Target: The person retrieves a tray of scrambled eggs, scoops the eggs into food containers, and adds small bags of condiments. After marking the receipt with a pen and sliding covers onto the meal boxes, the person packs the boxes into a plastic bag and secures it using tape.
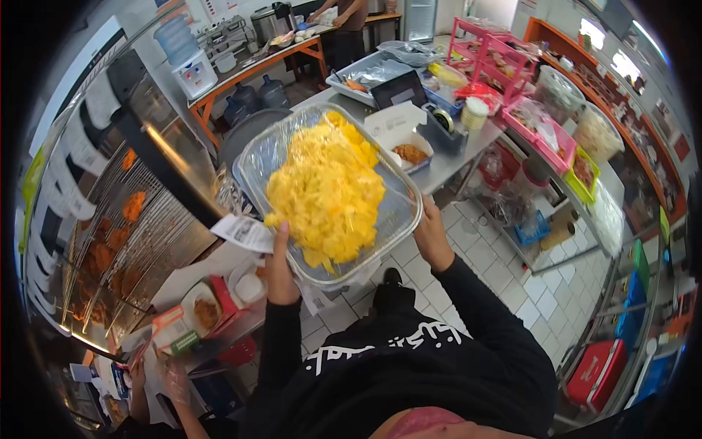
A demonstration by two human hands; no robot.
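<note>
A clear rectangular tray [398,208] with yellow food [329,194] heaped in it is held up in front of my chest, tilted. Clear plastic wrap shows over its upper end. My left hand [281,271] grips the near left edge, thumb on the rim beside the food. At the right edge, my right hand [433,238] is closed round the rim. A white paper slip [243,233] hangs just left of my left thumb. Beyond the tray, an open white box [411,152] with brown food stands on a metal table [468,151].
A lit glass warmer [121,241] with fried pieces is at the left. Below it, a co-worker's gloved hand [175,382] is near an open food box [191,316]. Pink racks [504,62] and bins line the right; another person [351,22] stands at the back table.
</note>
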